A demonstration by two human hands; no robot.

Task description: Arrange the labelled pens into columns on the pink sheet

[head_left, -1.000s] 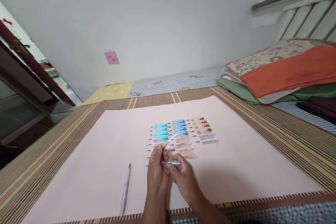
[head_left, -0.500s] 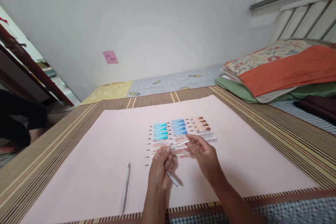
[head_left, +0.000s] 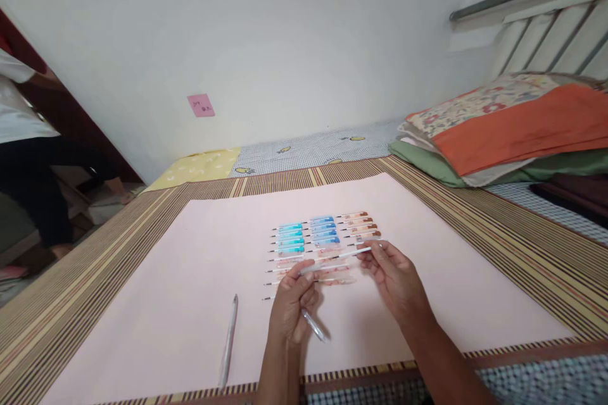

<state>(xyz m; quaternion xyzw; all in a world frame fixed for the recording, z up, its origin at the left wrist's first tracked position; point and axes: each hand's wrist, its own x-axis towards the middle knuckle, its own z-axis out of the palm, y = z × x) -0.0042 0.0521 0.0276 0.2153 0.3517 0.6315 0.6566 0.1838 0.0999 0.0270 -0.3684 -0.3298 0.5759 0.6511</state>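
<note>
My left hand (head_left: 295, 297) is closed around clear pen parts. A clear pen piece (head_left: 313, 325) sticks out below its fingers, and a translucent barrel end (head_left: 308, 267) shows at its thumb and forefinger. My right hand (head_left: 392, 272) pinches a thin white pen refill (head_left: 354, 254), its dark tip pointing left toward the left hand. Behind the hands lie rows of pens: turquoise pens (head_left: 291, 238), blue pens (head_left: 323, 230), brown-ended pens (head_left: 361, 225) and pale pink pens (head_left: 335, 280), partly hidden by the hands. One clear pen (head_left: 228, 342) lies apart, left of my left hand.
A pale pink sheet (head_left: 156, 304) covers much of the striped mat (head_left: 71, 291). Folded bedding (head_left: 513, 126) is stacked at the right by a radiator (head_left: 560, 38). A pink note (head_left: 201, 105) is on the wall. At the far left another person (head_left: 33, 164) is partly in view.
My right hand has moved right, drawing the white refill away from my left hand. The left hand has barely moved. More of the other person shows at the left.
</note>
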